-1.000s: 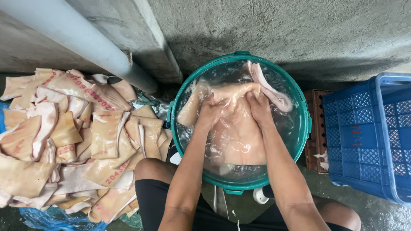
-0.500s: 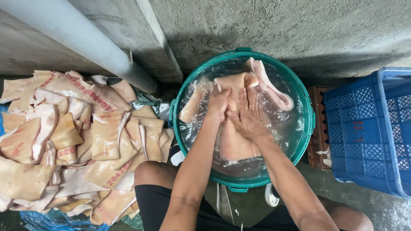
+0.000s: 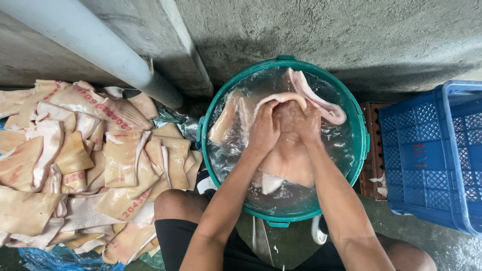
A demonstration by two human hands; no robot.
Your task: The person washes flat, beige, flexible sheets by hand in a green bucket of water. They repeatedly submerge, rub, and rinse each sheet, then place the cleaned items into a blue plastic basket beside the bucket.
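Observation:
A green round tub (image 3: pixel 359 150) full of water stands in front of me. Both my hands are in it, gripping one large pale slab of pork skin (image 3: pixel 288 160) that hangs folded over between them. My left hand (image 3: pixel 264 128) clutches the slab's top left, and my right hand (image 3: pixel 305 122) grips it just beside, the two hands pressed close together. Other pale strips of skin (image 3: pixel 321 103) float along the tub's far side and another piece (image 3: pixel 224 120) at its left.
A big heap of pork skin slabs (image 3: pixel 90 165) lies to the left on blue plastic sheeting (image 3: pixel 45 258). A blue plastic crate (image 3: pixel 434 155) stands at the right. A grey pipe (image 3: pixel 95 45) runs along the concrete wall (image 3: pixel 326 35). My knees flank the tub.
My hands have drawn together and lifted the slab's upper edge, folding it over; a second ago they lay spread flat on the skin in the water.

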